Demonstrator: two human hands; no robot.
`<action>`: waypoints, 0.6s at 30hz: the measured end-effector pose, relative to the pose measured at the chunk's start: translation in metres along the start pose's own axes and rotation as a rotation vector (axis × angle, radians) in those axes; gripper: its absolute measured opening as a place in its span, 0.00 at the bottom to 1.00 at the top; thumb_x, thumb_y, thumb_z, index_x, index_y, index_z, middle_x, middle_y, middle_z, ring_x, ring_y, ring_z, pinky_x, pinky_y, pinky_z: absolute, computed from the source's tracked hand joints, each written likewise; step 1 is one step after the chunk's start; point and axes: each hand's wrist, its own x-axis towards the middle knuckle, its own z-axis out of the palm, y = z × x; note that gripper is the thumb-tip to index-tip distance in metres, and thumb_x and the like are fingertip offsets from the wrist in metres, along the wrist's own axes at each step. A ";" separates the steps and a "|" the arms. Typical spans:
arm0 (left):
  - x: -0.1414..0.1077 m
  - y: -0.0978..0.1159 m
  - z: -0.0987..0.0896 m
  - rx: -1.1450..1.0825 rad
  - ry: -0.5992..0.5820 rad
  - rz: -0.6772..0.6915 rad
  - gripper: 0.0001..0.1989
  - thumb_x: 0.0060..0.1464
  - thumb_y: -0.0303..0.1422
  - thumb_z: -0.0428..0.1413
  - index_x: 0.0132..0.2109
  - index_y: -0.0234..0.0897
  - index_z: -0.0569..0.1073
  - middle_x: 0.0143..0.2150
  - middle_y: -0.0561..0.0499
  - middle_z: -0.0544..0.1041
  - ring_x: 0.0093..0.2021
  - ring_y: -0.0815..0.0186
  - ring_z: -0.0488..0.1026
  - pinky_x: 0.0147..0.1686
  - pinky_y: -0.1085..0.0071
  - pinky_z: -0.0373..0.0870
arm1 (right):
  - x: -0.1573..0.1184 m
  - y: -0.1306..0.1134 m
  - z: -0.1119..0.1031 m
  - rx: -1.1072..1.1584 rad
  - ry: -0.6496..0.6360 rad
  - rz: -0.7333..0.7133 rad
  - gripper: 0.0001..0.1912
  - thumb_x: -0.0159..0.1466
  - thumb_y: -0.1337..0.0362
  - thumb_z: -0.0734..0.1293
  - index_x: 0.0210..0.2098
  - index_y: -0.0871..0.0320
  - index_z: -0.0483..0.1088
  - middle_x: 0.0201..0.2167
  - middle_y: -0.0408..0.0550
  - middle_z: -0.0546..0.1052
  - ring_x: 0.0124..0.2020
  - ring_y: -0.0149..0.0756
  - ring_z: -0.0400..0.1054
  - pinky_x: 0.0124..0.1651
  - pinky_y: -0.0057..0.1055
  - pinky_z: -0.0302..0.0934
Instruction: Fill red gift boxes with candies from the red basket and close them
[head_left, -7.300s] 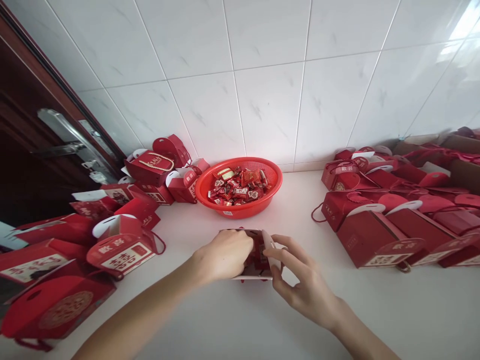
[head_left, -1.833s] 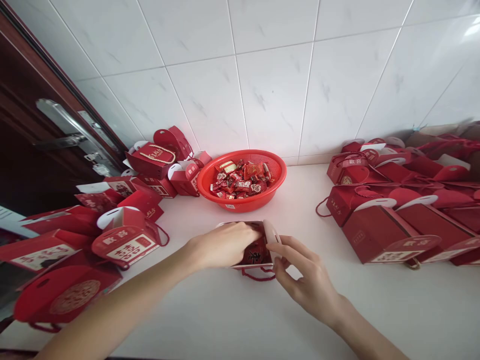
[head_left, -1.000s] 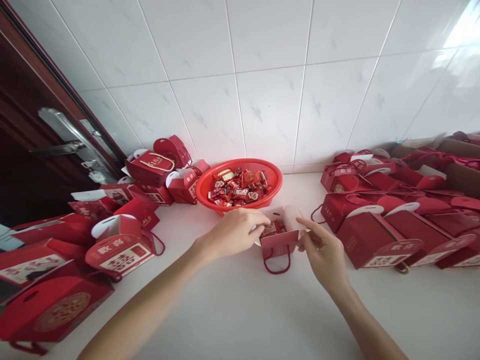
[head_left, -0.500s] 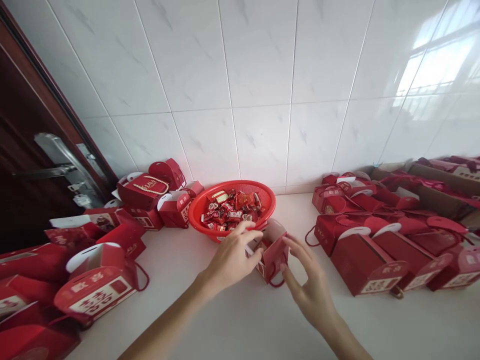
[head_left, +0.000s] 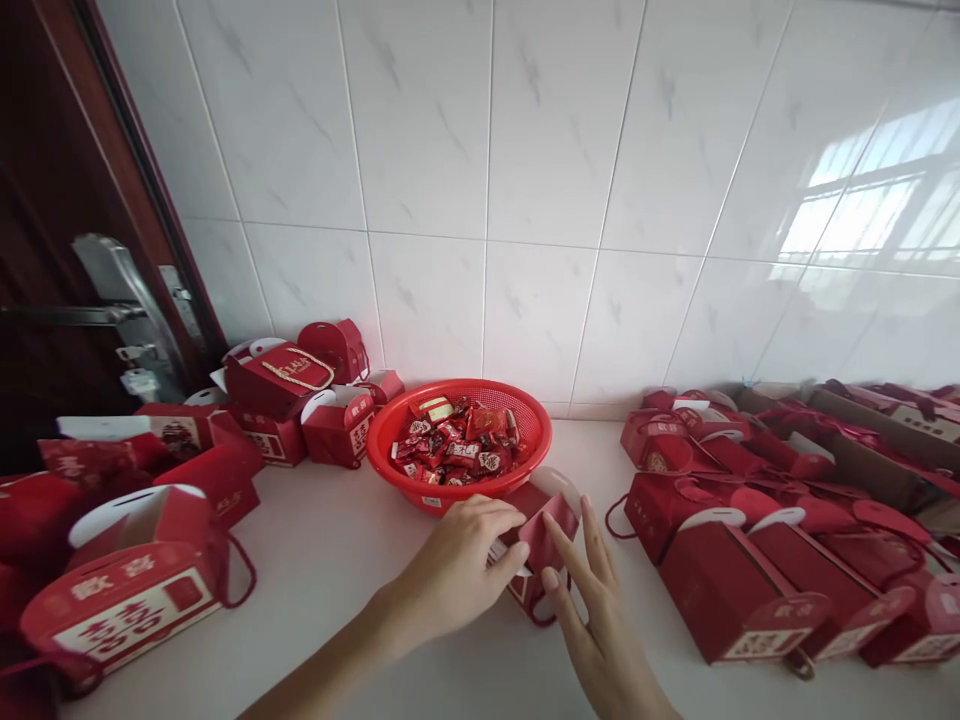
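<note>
In front of the basket, a small red gift box [head_left: 550, 530] stands on the table between my hands, its top flaps folding inward. My left hand [head_left: 465, 555] grips the box's left side, thumb and fingers bent at the flap's edge. From the right, my right hand [head_left: 600, 610] lays its outstretched, spread fingers against the red flap. A cord handle [head_left: 541, 612] hangs at the box's lower front. Just behind sits a red plastic basket [head_left: 379, 450] of wrapped candies [head_left: 457, 440]. The inside of the box is hidden.
Several red boxes, one large with a cord handle [head_left: 135, 600], crowd the left. Rows of red boxes [head_left: 739, 580] stand at right, near brown cardboard cartons [head_left: 862, 450]. A tiled wall [head_left: 540, 320] rises behind, and a dark door [head_left: 45, 180] stands far left.
The box's flap has been pushed inward and down over its top. My right hand has shifted over it with fingers spread. The camera view has tilted slightly.
</note>
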 end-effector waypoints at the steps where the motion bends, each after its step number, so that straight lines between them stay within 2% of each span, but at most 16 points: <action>1: -0.001 0.000 -0.001 0.004 -0.009 0.002 0.10 0.63 0.34 0.52 0.37 0.39 0.78 0.37 0.48 0.81 0.41 0.60 0.76 0.43 0.65 0.72 | 0.000 -0.003 -0.003 0.022 -0.023 0.029 0.27 0.73 0.54 0.59 0.70 0.41 0.57 0.77 0.45 0.38 0.75 0.54 0.39 0.68 0.55 0.54; 5: -0.006 0.003 -0.003 0.012 -0.050 -0.009 0.14 0.65 0.40 0.51 0.38 0.40 0.78 0.39 0.47 0.81 0.42 0.59 0.77 0.41 0.66 0.71 | 0.003 -0.013 -0.012 0.107 -0.073 0.130 0.27 0.72 0.51 0.60 0.68 0.47 0.63 0.77 0.49 0.38 0.74 0.56 0.41 0.67 0.54 0.55; 8: -0.011 0.014 -0.006 -0.015 -0.114 0.008 0.12 0.64 0.40 0.53 0.39 0.40 0.78 0.40 0.49 0.81 0.43 0.59 0.76 0.42 0.66 0.71 | 0.004 -0.014 -0.015 0.163 -0.045 0.170 0.25 0.72 0.50 0.59 0.64 0.51 0.69 0.75 0.55 0.49 0.73 0.54 0.47 0.67 0.51 0.58; 11: -0.017 0.023 -0.008 -0.009 -0.163 0.020 0.10 0.63 0.38 0.54 0.42 0.40 0.78 0.40 0.50 0.80 0.41 0.59 0.76 0.40 0.66 0.70 | 0.006 -0.014 -0.017 0.202 -0.007 0.194 0.24 0.72 0.49 0.57 0.58 0.50 0.74 0.70 0.55 0.60 0.71 0.51 0.54 0.66 0.49 0.60; 15: -0.019 0.023 -0.007 0.007 -0.177 0.039 0.10 0.63 0.37 0.54 0.45 0.40 0.78 0.42 0.49 0.81 0.44 0.58 0.76 0.45 0.64 0.70 | 0.007 -0.017 -0.021 0.214 -0.013 0.226 0.25 0.72 0.46 0.56 0.54 0.52 0.77 0.69 0.56 0.63 0.70 0.52 0.57 0.65 0.49 0.62; 18: -0.018 0.017 -0.005 0.001 -0.169 0.039 0.09 0.63 0.35 0.55 0.44 0.42 0.79 0.46 0.49 0.81 0.47 0.58 0.76 0.46 0.64 0.70 | 0.009 -0.019 -0.023 0.202 -0.035 0.228 0.25 0.72 0.46 0.56 0.52 0.52 0.78 0.66 0.56 0.66 0.70 0.52 0.56 0.65 0.49 0.61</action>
